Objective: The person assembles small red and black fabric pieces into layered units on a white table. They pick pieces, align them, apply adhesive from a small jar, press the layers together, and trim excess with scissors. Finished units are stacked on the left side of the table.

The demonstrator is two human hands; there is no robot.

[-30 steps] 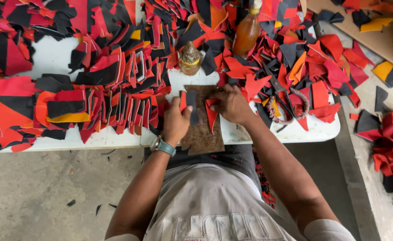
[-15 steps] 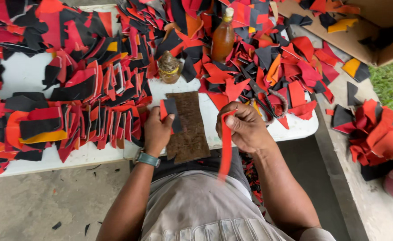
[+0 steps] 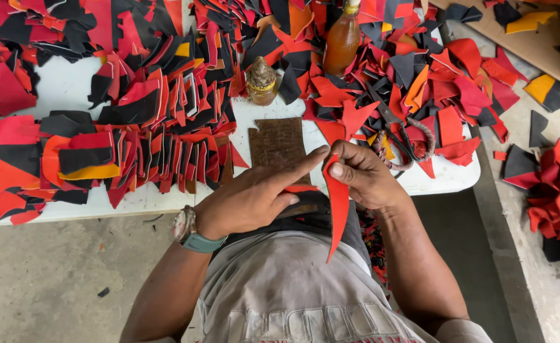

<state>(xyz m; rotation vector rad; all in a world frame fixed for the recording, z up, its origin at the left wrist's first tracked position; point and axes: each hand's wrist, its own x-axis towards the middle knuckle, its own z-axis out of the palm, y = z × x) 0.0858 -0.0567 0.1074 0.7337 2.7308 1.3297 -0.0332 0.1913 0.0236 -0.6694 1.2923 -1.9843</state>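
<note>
My right hand (image 3: 364, 176) pinches the top of a long red curved strip (image 3: 339, 209) that hangs down past the table's front edge over my lap. My left hand (image 3: 254, 198), with a watch on its wrist, lies flat near the lower end of a brown rectangular board (image 3: 277, 145); its forefinger stretches out and touches the strip's top. A second small red piece (image 3: 300, 188) shows under my left fingers.
The white table (image 3: 70, 86) is heaped with red, black and orange cut pieces (image 3: 153, 108). A small capped jar (image 3: 261, 81) and an amber bottle (image 3: 342, 43) stand behind the board. Scissors (image 3: 402, 134) lie right of my hands. More scraps (image 3: 556, 184) litter the floor at right.
My right hand has lifted the red strip clear of the board so that it hangs free. My left hand slid down the board toward the strip. The view shifted closer.
</note>
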